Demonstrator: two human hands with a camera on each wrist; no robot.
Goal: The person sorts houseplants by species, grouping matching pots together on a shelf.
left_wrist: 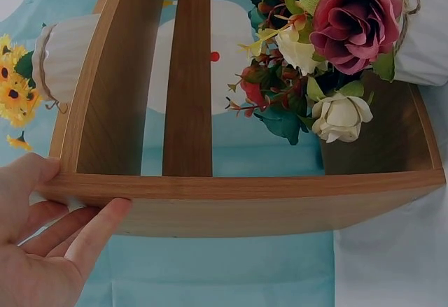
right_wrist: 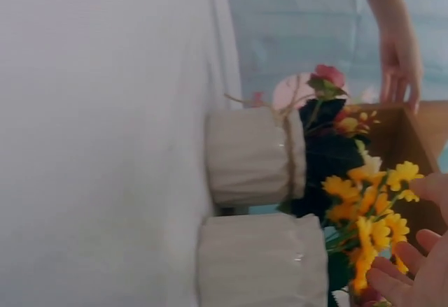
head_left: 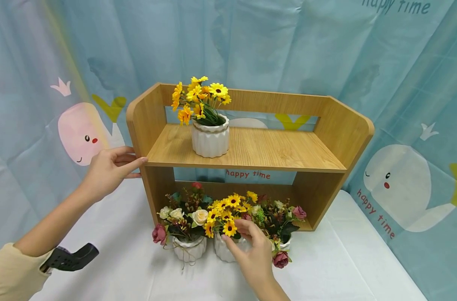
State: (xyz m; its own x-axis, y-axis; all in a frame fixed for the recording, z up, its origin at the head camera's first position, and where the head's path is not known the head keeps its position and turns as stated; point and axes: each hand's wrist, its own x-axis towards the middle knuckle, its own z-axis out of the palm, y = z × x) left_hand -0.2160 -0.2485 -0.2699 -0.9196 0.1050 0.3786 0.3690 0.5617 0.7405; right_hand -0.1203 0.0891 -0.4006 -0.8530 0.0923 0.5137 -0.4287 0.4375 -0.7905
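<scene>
My left hand (head_left: pixel 107 170) holds the left side panel of a two-tier wooden shelf (head_left: pixel 273 148), thumb at the front edge and fingers along the outer face. Low in front, my right hand (head_left: pixel 255 253) is beside a white pot (head_left: pixel 222 250) of yellow sunflowers, thumb and fingers apart around nothing. Fingertips (right_wrist: pixel 395 279) of that hand come close to the yellow blooms (right_wrist: pixel 378 226); whether they touch cannot be told. To its left stands a white pot (head_left: pixel 190 251) of mixed roses; to its right, another rose pot (head_left: pixel 286 243) is partly covered by my hand.
On the upper tier sits a white pot (head_left: pixel 210 141) of yellow sunflowers, left of centre. A white cloth (head_left: pixel 348 259) covers the table. Behind hangs a blue curtain (head_left: pixel 262 50) with cartoon whales. A black device (head_left: pixel 72 257) is strapped at my left wrist.
</scene>
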